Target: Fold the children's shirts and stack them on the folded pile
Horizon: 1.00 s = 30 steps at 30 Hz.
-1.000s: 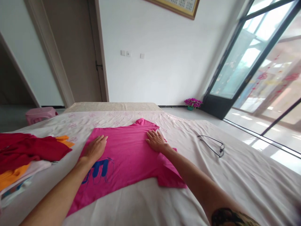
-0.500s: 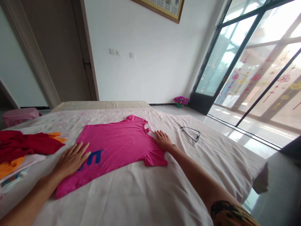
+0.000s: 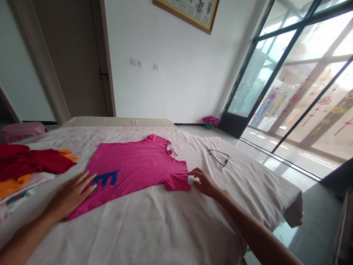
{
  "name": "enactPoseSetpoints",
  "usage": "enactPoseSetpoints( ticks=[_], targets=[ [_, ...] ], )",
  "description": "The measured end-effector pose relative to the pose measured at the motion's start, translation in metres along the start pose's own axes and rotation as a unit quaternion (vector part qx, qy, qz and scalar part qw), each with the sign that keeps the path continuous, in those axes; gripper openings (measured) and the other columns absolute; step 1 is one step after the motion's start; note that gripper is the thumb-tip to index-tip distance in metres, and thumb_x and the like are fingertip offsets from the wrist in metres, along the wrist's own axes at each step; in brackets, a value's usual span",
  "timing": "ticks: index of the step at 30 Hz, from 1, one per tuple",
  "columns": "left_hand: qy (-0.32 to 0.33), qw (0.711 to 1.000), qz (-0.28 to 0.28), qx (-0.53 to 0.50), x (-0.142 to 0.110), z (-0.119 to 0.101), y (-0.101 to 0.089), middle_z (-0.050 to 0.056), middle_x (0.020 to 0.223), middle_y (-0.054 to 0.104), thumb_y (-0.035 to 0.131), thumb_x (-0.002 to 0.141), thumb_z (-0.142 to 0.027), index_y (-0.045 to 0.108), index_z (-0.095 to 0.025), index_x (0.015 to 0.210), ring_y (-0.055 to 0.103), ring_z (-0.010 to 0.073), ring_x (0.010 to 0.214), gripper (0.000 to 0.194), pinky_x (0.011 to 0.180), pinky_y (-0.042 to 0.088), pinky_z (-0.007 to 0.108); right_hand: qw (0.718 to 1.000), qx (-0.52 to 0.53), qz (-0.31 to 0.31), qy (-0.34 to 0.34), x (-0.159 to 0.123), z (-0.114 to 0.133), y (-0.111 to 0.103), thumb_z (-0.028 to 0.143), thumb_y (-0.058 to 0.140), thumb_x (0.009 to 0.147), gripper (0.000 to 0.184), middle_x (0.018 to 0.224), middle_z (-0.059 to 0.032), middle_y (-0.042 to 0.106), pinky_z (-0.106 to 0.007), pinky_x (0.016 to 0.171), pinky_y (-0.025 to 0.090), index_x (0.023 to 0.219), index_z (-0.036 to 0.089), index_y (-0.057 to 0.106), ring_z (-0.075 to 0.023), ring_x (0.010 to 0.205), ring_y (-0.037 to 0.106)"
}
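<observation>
A bright pink T-shirt [image 3: 138, 162] lies spread out on the pale bed sheet [image 3: 132, 232], its neck toward the right and its hem toward the left. Blue lettering shows near the hem. My left hand [image 3: 73, 193] rests flat over the hem end beside the print, fingers stretched out. Just right of the near sleeve is my right hand [image 3: 205, 180], its fingers bent and thumb apart, with nothing between them. Its fingertips are close to the sleeve edge; whether they touch it I cannot tell.
Red and orange clothes [image 3: 35, 162] are heaped at the left. Black-framed glasses [image 3: 220, 158] lie on the sheet to the right. A pink stool [image 3: 23, 132] stands beyond the heap, and purple flowers [image 3: 211, 121] sit on the floor by the glass door [image 3: 248, 84].
My right hand has lifted off the shirt's shoulder by the neck and come nearer, beside the sleeve, its fingers now bent. My left hand remains flat on the hem end. The view has shifted slightly.
</observation>
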<state>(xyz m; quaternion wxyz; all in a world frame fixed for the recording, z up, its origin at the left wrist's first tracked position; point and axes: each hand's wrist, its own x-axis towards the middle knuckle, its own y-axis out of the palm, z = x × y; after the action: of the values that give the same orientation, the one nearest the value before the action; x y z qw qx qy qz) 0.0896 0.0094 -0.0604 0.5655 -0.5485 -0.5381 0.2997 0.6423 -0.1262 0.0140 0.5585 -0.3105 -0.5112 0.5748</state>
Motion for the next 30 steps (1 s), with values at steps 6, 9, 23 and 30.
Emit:
enactPoseSetpoints(
  ticks=[6,9,23,30],
  targets=[
    [0.082,0.988,-0.074,-0.108,-0.002,-0.044,-0.021,-0.004,0.126,0.065,0.037,0.089,-0.048,0.059,-0.034,0.118,0.054,0.0183,0.123,0.04,0.113,0.037,0.033,0.997,0.005,0.026,-0.071,0.001,0.029,-0.004,0.013,0.053,0.084,0.031,0.109,-0.0049,0.067,-0.03,0.089,0.047,0.103,0.027,0.073,-0.0186,0.102,0.061],
    [0.148,0.976,-0.02,-0.155,-0.009,-0.102,-0.029,0.0,0.121,0.067,0.038,0.092,-0.04,0.066,-0.03,0.113,0.057,0.0198,0.12,0.036,0.11,0.04,0.034,0.997,0.038,0.022,-0.056,0.013,0.031,-0.002,0.013,0.052,0.083,0.027,0.104,-0.0042,0.068,-0.028,0.083,0.048,0.096,0.024,0.072,-0.0161,0.09,0.063],
    [0.368,0.92,0.086,-0.102,0.017,-0.285,-0.006,0.007,0.108,0.067,0.048,0.09,-0.011,0.062,-0.023,0.11,0.062,0.0211,0.099,0.027,0.088,0.05,0.033,0.956,0.271,0.112,-0.027,0.021,0.014,-0.002,0.01,0.054,0.078,0.03,0.103,-0.0081,0.07,-0.031,0.081,0.053,0.105,0.017,0.067,-0.0172,0.091,0.066],
    [0.269,0.944,0.026,-0.192,0.023,-0.283,0.003,0.002,0.097,0.07,0.05,0.089,-0.011,0.065,-0.024,0.103,0.063,0.0189,0.092,0.023,0.087,0.047,0.032,0.987,0.105,0.036,-0.114,0.027,0.022,-0.003,0.013,0.061,0.082,0.02,0.101,-0.0066,0.069,-0.035,0.092,0.045,0.098,0.022,0.068,-0.0204,0.098,0.06]
  ],
)
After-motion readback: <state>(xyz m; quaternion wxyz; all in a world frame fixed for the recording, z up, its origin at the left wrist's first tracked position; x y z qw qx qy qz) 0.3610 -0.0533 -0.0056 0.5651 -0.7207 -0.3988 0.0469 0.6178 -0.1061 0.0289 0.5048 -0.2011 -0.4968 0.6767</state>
